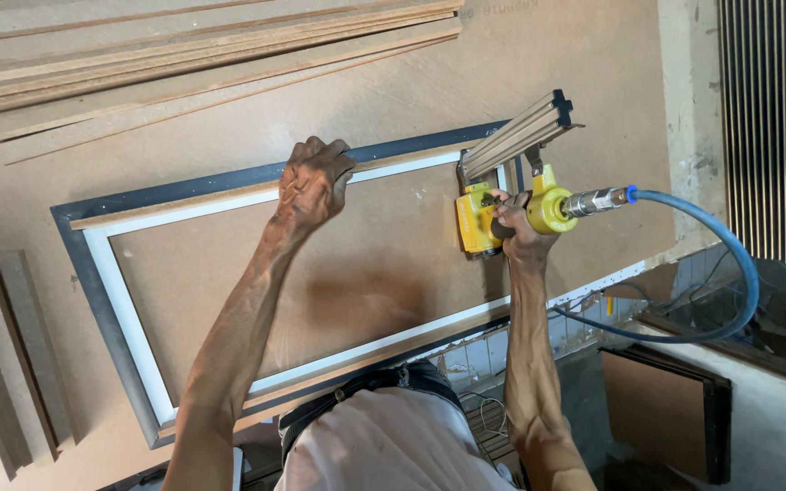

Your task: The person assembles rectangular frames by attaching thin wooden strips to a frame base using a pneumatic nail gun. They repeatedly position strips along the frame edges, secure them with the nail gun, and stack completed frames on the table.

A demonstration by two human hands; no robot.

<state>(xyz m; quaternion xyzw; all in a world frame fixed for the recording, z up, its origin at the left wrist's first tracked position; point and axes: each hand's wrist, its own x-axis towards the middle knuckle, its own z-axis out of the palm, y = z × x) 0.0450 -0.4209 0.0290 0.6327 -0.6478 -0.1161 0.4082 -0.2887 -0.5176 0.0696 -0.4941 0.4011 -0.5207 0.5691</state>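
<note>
A dark rectangular frame (93, 273) with a white inner edge lies flat on a brown board. A thin wooden strip (193, 202) runs along its far side. My left hand (313, 182) presses down on that strip, fingers curled over it. My right hand (518, 223) grips a yellow pneumatic nail gun (484, 214) at the frame's far right corner, its metal magazine (518, 136) angled up and away. A blue air hose (730, 264) loops from the gun's back end down to the right.
Several long wooden strips (184, 59) are piled at the board's far left. Grey-brown moulding pieces (11, 355) lie at the left edge. Right of the board stand a ribbed panel (775, 118), a low ledge and a brown board (661, 409) on the floor.
</note>
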